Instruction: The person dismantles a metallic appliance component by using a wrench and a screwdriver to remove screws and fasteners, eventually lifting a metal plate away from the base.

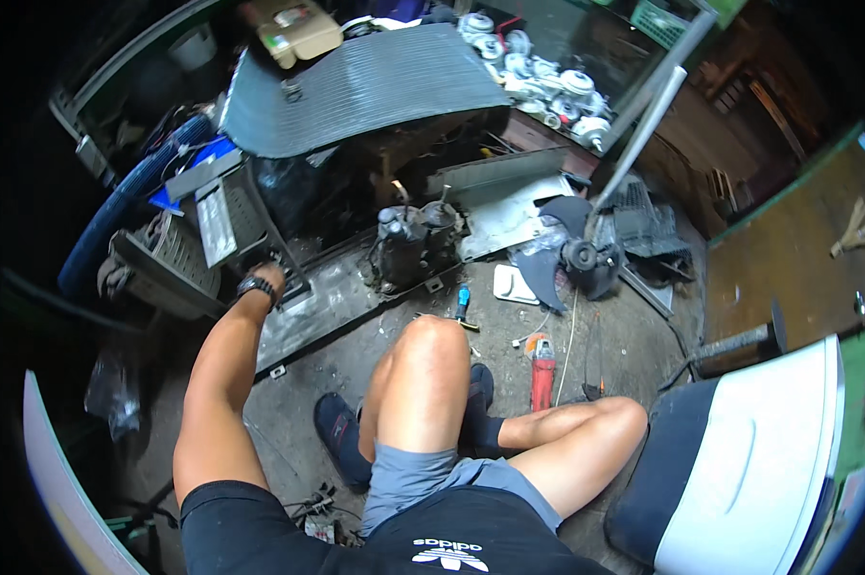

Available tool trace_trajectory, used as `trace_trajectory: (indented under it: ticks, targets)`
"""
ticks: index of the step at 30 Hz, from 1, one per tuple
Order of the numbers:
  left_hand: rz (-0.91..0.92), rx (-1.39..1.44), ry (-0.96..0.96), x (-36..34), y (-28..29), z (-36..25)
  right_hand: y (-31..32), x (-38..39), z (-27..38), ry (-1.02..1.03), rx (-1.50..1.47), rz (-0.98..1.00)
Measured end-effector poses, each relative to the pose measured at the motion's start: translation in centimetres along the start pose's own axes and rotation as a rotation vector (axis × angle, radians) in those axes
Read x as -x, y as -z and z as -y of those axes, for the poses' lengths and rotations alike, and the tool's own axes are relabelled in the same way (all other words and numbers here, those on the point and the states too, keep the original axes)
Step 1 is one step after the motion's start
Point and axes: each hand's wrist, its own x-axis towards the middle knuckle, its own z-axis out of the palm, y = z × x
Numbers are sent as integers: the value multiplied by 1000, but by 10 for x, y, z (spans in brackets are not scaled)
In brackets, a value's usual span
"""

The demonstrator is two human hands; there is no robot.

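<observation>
Grey metal base (pixel 303 329) lies on the floor (pixel 499 356), perhaps for steadiness; left hand (pixel 272 275) at its left end, clamped or loose I cannot tell; right hand unseen

Dim workshop on my feed, lit through the middle and black at the rim

I see cool light falling, seemingly from above, on the knees (pixel 430 347) and the concrete floor (pixel 399 355), while the space under the ribbed sheet (pixel 365 86) sinks into deep shadow; the sheet's ridges catch a soft sheen, the white panel (pixel 763 441) at right glows almost flat, and the left hand (pixel 271 276) is too dark for me to read its fingers. Fine detail looks soft to me, murkiest at upper right, and the fisheye bows the pale board (pixel 68 479) at lower left
</observation>
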Motion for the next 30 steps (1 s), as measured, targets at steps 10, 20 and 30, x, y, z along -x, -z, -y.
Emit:
trace_trajectory:
  ticks: [10,20,30]
  targets:
    - [-73,308,42,32,-10,1,94,30,135,396,373,285]
    - [-653,665,39,77,-75,100,-20,-346,515,1343,586,-34]
    - [-859,1143,142,68,-196,46,-174,-469,561,1543,280,-125]
